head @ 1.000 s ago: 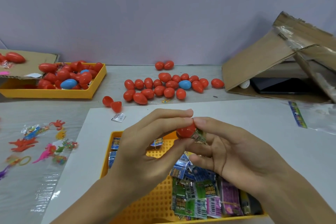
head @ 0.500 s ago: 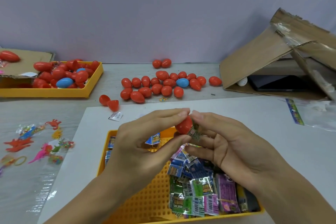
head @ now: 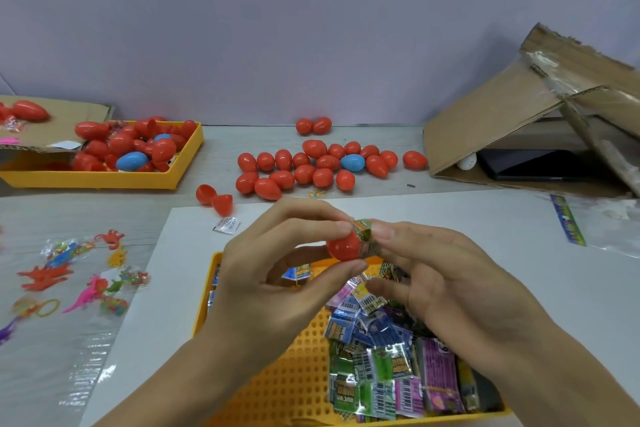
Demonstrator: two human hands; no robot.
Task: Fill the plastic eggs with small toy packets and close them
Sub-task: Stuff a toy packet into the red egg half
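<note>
My left hand pinches a red egg half between thumb and forefinger, above the near yellow tray. My right hand presses a folded toy packet into the half's open side with its fingertips. Many small colourful toy packets lie in the tray's right part. An open red egg lies on the table behind my hands. A cluster of shut eggs, red with one blue, sits further back.
A second yellow tray of eggs stands at the back left. Loose rubber toys in clear wrap lie at the left. A tilted cardboard box with a dark device under it sits at the back right. A small white packet lies on the white sheet.
The packet has gone further into the egg half as my right fingers push it. Both hands stayed above the tray; the view shifted slightly.
</note>
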